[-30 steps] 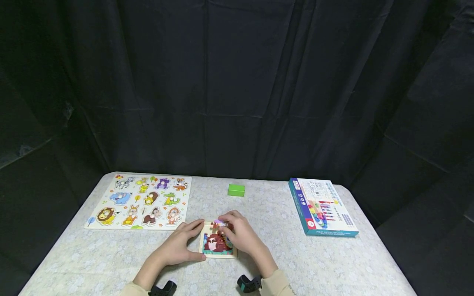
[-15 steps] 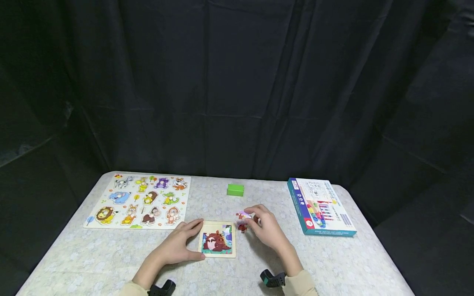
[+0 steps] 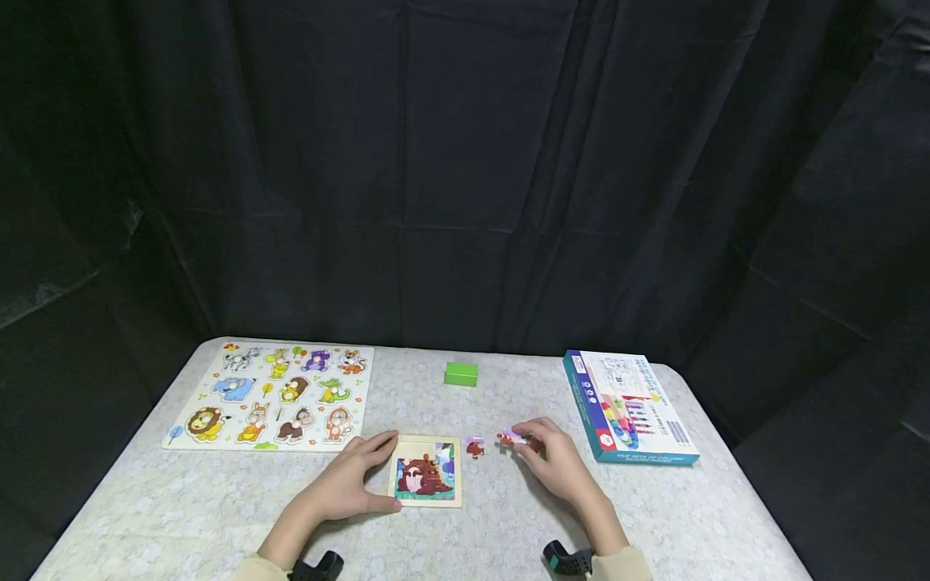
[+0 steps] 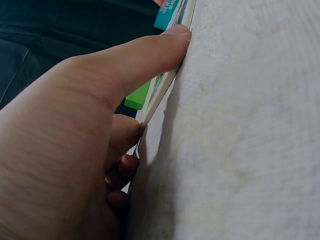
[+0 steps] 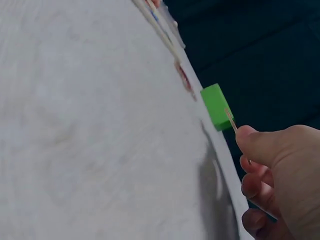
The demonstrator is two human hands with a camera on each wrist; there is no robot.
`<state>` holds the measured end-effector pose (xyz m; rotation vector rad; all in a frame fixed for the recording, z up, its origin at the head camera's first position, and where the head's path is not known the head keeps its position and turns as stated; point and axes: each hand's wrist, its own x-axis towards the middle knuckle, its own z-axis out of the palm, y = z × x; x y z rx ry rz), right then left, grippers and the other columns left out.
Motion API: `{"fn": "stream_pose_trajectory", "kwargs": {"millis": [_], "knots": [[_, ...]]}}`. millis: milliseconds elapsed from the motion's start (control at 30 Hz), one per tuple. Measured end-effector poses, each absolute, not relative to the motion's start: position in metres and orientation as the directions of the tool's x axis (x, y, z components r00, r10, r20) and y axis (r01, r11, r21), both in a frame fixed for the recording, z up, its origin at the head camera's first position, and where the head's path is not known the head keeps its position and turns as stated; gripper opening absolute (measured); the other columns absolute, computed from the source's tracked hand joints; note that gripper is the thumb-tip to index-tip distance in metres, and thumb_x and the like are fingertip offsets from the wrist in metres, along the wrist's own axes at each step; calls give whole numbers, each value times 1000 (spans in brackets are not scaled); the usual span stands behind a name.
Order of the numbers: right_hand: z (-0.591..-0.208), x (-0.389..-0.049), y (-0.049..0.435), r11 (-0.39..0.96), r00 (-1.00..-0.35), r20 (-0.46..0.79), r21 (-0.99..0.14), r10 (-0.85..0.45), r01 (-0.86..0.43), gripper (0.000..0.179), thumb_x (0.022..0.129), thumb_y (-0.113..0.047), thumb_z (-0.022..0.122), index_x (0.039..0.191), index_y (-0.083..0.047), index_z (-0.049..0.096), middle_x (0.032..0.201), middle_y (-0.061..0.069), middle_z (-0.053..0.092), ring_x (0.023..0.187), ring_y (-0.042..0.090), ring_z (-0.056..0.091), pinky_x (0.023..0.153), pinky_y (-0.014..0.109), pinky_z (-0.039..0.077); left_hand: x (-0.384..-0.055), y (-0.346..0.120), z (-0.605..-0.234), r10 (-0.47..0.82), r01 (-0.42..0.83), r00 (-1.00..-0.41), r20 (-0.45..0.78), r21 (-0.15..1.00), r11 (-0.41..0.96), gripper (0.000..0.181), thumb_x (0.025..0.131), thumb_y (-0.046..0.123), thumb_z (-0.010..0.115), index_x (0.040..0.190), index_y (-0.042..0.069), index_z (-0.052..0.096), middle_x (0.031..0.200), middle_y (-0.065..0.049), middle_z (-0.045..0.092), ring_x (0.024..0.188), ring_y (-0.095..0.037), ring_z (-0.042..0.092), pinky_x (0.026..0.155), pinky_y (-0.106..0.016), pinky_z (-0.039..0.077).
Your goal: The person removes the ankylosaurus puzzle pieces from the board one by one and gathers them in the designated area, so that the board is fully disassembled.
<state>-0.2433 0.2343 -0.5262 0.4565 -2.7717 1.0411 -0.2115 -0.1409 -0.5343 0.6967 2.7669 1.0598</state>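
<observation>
In the head view my left hand (image 3: 352, 480) holds a small square wooden jigsaw tray (image 3: 425, 506) by its left side, thumb at the near corner and fingers at the far one. A brown hedgehog-like picture fills the lower and right parts of the tray; bare wood shows at the upper left. My right hand (image 3: 558, 460) pinches a purple-and-brown jigsaw piece (image 3: 512, 437) between thumb and fingers, above the table to the right. The right wrist view shows this piece (image 5: 230, 119) edge-on. Another jigsaw piece (image 3: 475, 448) lies just right of the tray.
At the left lies a large animal peg puzzle board (image 3: 272, 395). A green block (image 3: 461, 374) sits beyond the tray, and a flat blue-and-white box (image 3: 632, 407) lies at the right. Patterned cloth (image 3: 501, 516) covers the table; dark curtains (image 3: 465, 161) hang behind it.
My right hand has lifted from the tray and moved right with the jigsaw piece. The other piece has come to lie beside the tray. The left hand stays on the tray.
</observation>
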Motion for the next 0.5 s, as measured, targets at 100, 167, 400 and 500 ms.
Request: {"fn": "stream_pose_trajectory", "kwargs": {"millis": [100, 167, 400, 500], "knots": [[-531, -243, 237, 700, -947, 218, -638, -237, -322, 23, 96, -10, 78, 119, -10, 77, 112, 2, 70, 87, 8, 58, 77, 27, 52, -211, -141, -535, 449, 387, -890, 77, 648, 656, 105, 75, 51, 92, 157, 2, 49, 168, -8, 43, 128, -21, 49, 114, -54, 43], [-534, -244, 237, 687, -947, 209, -651, -245, -322, 22, 96, -10, 78, 118, -10, 78, 111, 1, 69, 86, 7, 57, 76, 26, 51, -211, -141, -535, 449, 388, -890, 79, 647, 657, 105, 74, 51, 92, 157, 2, 49, 168, -8, 43, 127, -21, 49, 114, -53, 43], [-543, -244, 239, 680, -932, 242, -637, -269, -362, 21, 96, -10, 79, 117, -11, 78, 106, -2, 67, 83, 5, 55, 74, 25, 50, -211, -141, -534, 447, 386, -891, 79, 650, 655, 104, 74, 50, 92, 157, 2, 50, 167, -8, 44, 127, -22, 49, 114, -53, 43], [-545, -244, 239, 681, -927, 259, -629, -271, -375, 21, 95, -9, 80, 116, -12, 78, 106, -2, 66, 82, 4, 55, 73, 25, 49, -211, -141, -535, 448, 389, -890, 81, 646, 656, 104, 75, 50, 92, 157, 2, 50, 167, -9, 44, 128, -22, 49, 114, -54, 43]]}}
